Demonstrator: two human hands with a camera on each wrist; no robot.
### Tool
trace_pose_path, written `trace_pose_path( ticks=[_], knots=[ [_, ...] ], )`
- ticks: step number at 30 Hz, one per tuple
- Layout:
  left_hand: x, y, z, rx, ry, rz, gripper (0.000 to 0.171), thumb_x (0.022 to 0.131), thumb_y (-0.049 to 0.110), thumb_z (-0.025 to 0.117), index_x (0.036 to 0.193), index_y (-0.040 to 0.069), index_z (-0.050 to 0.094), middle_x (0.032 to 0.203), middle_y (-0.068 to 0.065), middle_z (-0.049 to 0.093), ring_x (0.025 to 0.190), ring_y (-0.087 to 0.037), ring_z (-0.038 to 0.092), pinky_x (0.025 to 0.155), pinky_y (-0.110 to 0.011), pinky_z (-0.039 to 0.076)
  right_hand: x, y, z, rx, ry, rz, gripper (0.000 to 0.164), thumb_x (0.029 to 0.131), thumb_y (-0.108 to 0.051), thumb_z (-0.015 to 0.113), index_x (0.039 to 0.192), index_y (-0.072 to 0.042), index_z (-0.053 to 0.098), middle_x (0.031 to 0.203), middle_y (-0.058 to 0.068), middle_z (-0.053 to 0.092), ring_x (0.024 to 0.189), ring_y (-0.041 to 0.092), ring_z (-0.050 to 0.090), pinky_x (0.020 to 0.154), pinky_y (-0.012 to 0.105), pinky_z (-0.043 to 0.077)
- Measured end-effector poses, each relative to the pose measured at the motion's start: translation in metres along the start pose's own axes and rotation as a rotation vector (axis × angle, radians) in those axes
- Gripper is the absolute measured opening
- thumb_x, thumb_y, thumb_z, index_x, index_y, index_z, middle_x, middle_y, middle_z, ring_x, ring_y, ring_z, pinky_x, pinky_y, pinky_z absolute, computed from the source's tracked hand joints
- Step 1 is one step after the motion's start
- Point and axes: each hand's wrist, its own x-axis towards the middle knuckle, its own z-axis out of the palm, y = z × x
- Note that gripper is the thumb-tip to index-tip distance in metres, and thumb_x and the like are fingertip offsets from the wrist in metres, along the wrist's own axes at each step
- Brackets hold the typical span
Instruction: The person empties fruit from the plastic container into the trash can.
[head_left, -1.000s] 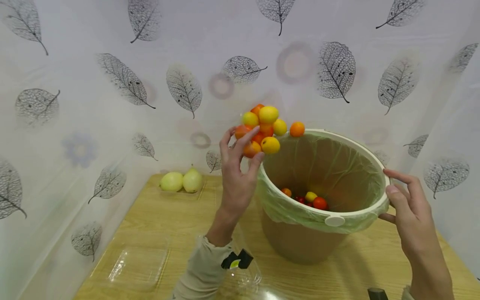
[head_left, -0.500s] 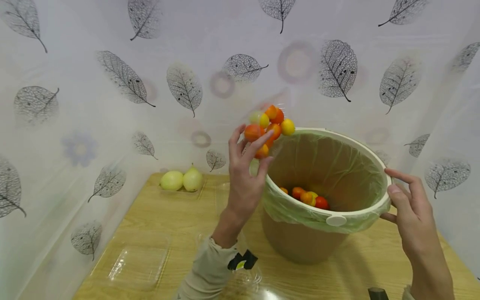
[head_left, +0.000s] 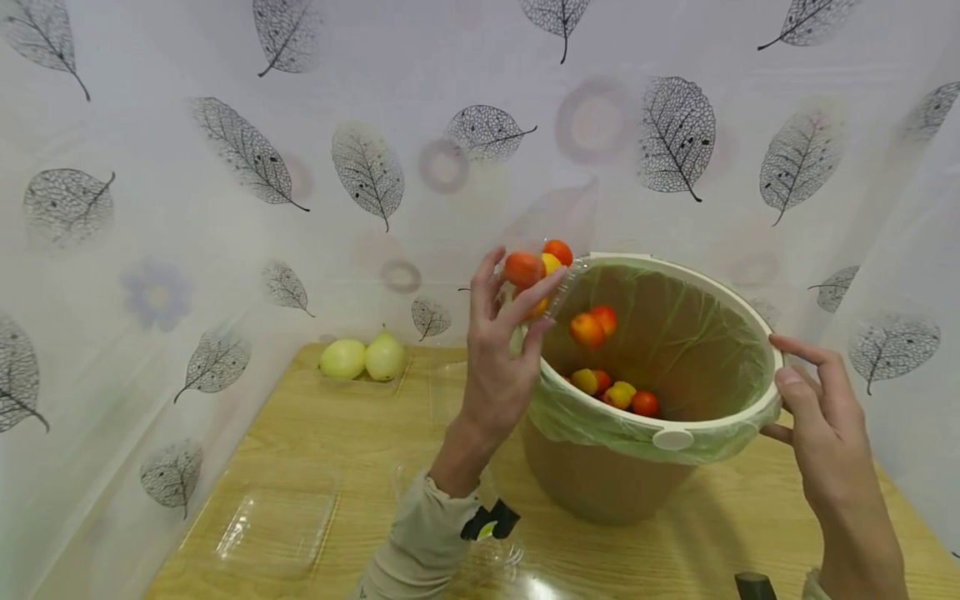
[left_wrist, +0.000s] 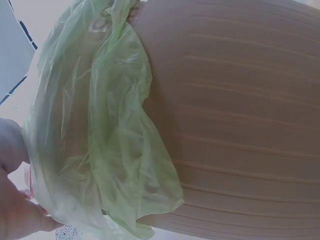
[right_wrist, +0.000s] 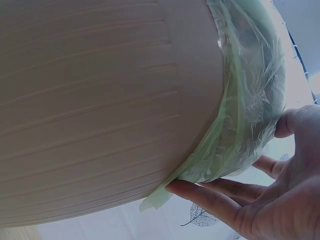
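In the head view my left hand holds a clear plastic container tilted over the left rim of a brown trash bin. Several small red, orange and yellow fruits are still in the container. Two orange-red fruits are in mid-air inside the bin, and more fruits lie lower down in it. A pale green bag lines the bin and folds over its outside. My right hand grips the right rim, thumb and fingers on the bag in the right wrist view.
Two pale green pears sit in a clear tray at the table's back left. A clear plastic tray lies at the front left of the wooden table. Behind hangs a leaf-printed plastic curtain.
My left hand has moved rightward and tipped the container further over the bin. Fruits have slid out and dropped, so more lie inside the bin. My right hand stays on the rim.
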Motion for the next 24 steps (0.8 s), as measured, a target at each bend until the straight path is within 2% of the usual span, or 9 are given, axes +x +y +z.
trace_pose_path(
  ticks=[3,8,16,19,24],
  knots=[
    [-0.001,0.000,0.000,0.031,-0.023,0.034,0.049,0.088,-0.011,0.073,0.130,0.013,0.072,0.164,-0.014,0.026,0.146,-0.028,0.035,0.118,-0.049,0.035,-0.001,0.001,0.000,0.007,0.000,0.001,0.040,0.110,-0.010,0.041,0.149,-0.006,0.045,0.145,0.003,0.054,0.112,0.008,0.065,0.067,0.021,0.059],
    [-0.002,0.001,0.001,0.035,-0.048,0.077,0.048,0.086,-0.012,0.074,0.129,0.011,0.073,0.164,-0.015,0.025,0.149,-0.028,0.031,0.122,-0.044,0.029,-0.002,0.002,0.000,-0.006,-0.002,0.005,0.041,0.110,-0.012,0.041,0.150,-0.007,0.044,0.145,0.003,0.054,0.112,0.008,0.064,0.066,0.020,0.058],
    [-0.003,0.000,0.001,0.046,-0.058,0.083,0.049,0.088,-0.011,0.072,0.131,0.011,0.071,0.165,-0.016,0.023,0.149,-0.031,0.031,0.121,-0.046,0.029,0.000,0.001,-0.001,-0.030,0.003,0.003,0.040,0.110,-0.012,0.041,0.150,-0.008,0.045,0.136,-0.001,0.061,0.111,0.006,0.065,0.066,0.019,0.058],
    [-0.004,-0.001,0.000,0.022,-0.030,0.071,0.048,0.090,-0.007,0.073,0.134,0.010,0.069,0.165,-0.015,0.022,0.148,-0.032,0.033,0.119,-0.049,0.034,0.001,0.001,-0.001,-0.035,-0.001,-0.004,0.040,0.110,-0.012,0.041,0.150,-0.007,0.045,0.136,0.000,0.060,0.112,0.006,0.065,0.066,0.019,0.058],
    [-0.008,-0.003,-0.008,-0.071,0.089,0.049,0.048,0.092,-0.004,0.072,0.138,0.006,0.064,0.162,-0.016,0.029,0.148,-0.031,0.034,0.115,-0.048,0.040,0.002,0.000,-0.001,-0.020,-0.004,-0.015,0.040,0.110,-0.011,0.041,0.150,-0.006,0.045,0.141,0.003,0.056,0.112,0.007,0.065,0.067,0.020,0.059]
  ],
)
